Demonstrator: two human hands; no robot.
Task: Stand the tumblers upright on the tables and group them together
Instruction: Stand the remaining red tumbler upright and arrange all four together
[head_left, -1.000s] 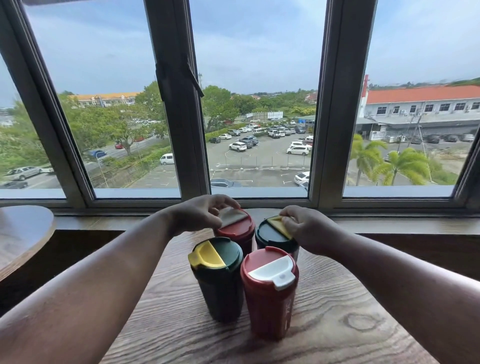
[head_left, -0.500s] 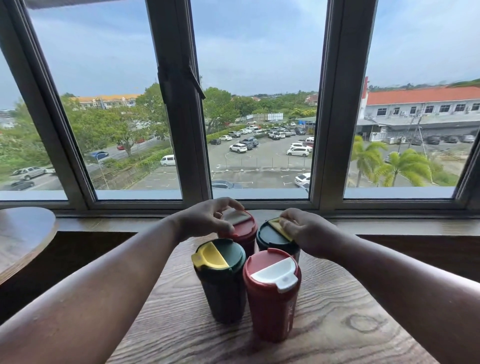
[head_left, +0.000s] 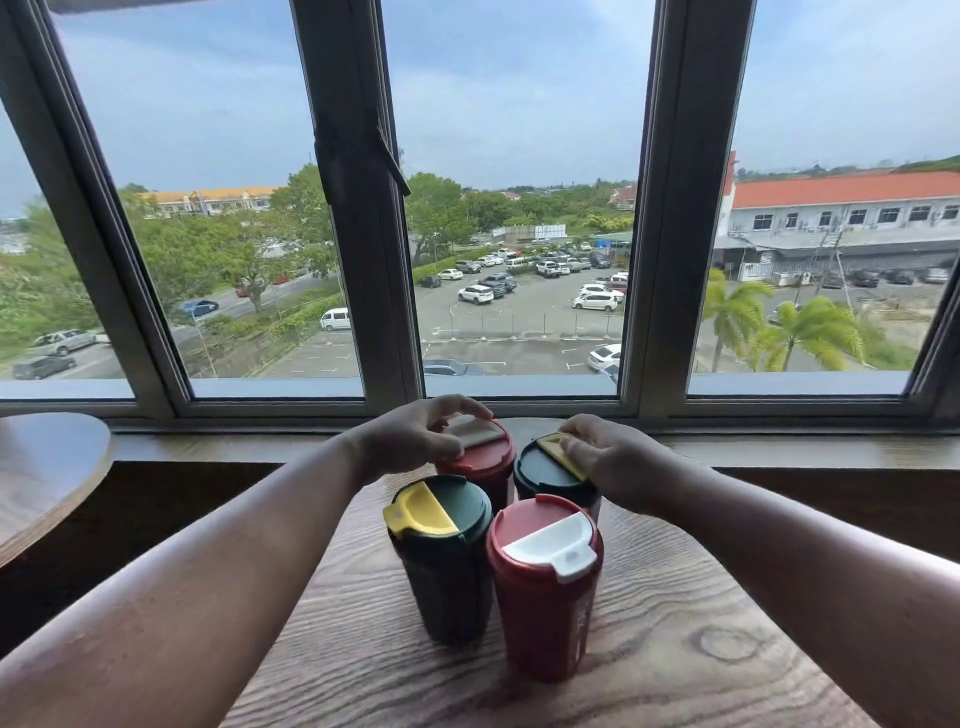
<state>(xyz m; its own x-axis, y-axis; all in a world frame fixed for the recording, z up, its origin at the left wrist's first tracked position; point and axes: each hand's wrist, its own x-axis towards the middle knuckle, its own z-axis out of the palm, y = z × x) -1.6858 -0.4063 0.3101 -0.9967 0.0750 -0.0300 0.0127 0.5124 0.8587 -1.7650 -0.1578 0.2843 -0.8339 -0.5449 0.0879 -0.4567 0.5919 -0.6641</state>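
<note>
While both hands seemingly grip lids, left hand (head_left: 415, 436) tops red tumbler (head_left: 480, 467), right hand (head_left: 613, 462) green tumbler (head_left: 548, 475).

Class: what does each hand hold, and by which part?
Left hand grips the far red tumbler by its lid rim; right hand grips the far green tumbler likewise.

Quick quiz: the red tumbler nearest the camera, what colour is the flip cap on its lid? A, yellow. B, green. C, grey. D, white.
D: the near red tumbler carries a white flip cap across its red lid; the yellow caps sit on the two green tumblers.
</note>
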